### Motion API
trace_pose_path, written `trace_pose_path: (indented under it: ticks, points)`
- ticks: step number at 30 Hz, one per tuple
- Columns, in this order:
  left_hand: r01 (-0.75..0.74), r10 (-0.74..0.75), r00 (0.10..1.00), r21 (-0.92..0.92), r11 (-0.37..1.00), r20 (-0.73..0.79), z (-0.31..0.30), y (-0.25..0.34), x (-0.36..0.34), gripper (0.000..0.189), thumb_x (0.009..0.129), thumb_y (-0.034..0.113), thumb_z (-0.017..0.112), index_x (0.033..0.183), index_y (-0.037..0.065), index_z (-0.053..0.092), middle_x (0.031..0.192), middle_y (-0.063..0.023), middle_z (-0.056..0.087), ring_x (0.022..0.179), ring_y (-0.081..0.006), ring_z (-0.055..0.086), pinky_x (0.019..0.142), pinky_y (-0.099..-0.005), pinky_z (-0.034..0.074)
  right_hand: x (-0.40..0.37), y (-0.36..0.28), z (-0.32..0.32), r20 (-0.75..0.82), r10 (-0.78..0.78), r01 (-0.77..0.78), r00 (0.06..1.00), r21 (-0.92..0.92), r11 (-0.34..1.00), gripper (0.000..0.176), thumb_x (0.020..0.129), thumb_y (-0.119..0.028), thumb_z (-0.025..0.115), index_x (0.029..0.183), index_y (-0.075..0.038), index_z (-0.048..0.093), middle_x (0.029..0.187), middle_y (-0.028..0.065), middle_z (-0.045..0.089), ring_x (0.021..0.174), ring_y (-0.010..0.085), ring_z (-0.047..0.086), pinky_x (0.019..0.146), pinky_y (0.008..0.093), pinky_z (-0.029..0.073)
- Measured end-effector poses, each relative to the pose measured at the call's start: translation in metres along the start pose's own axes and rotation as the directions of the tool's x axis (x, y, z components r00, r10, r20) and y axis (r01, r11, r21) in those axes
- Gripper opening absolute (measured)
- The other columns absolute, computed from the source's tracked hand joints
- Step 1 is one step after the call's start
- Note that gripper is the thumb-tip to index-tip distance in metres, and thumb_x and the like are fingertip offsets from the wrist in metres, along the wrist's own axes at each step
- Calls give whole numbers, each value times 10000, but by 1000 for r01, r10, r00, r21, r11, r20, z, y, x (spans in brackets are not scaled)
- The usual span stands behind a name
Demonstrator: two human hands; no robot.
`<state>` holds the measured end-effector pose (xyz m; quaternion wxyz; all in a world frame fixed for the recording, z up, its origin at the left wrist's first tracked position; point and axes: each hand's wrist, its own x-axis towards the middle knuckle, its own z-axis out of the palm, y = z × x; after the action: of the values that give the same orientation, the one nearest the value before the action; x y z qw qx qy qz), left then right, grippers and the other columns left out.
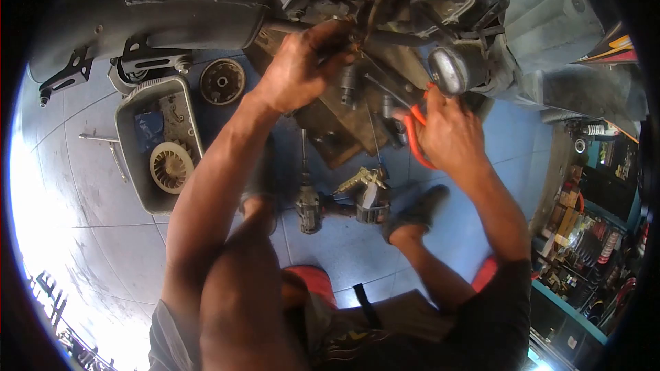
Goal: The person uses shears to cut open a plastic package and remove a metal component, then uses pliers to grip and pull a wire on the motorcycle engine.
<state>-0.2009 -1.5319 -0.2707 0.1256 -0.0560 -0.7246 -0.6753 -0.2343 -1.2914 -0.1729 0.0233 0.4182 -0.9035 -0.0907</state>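
My left hand (302,62) reaches up to the underside of the motorcycle's engine area (378,0). Its fingers are bent together around a dark part there; what they hold is too dark to make out. My right hand (450,130) is closed on long-nosed pliers with orange handles (414,139), whose dark jaws point up and left toward my left hand. Just above my right hand hangs a rounded metal part (448,71). Below both hands, sockets (348,86) lie on a brown wooden board (330,139).
A grey bin (130,158) with a fan wheel (171,167) stands at the left, beside a round plate (222,82). Two power tools (309,209) (371,196) rest on the tiles near my feet. Shelves of parts (584,233) stand at the right.
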Motion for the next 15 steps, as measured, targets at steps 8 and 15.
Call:
trace_pose_path:
  ticks: [8,15]
  points:
    - [-35,41,998,123,992,-47,3,-5,-3,380,852,53,642,1223,24,569,1073,-184,681,998,-343,665,840,-376,526,10,6,-12,308,92,-184,947,286,940,623,883,-468,644,1114,100,538,828,285,638,837,456,642,722,485,511]
    - [-54,67,996,193,980,-60,8,-8,-5,291,869,0,638,1155,8,583,1030,-116,703,967,-215,683,840,-337,529,12,10,-8,355,14,-206,935,511,835,529,885,-395,675,1060,86,541,953,283,607,845,435,632,750,479,512]
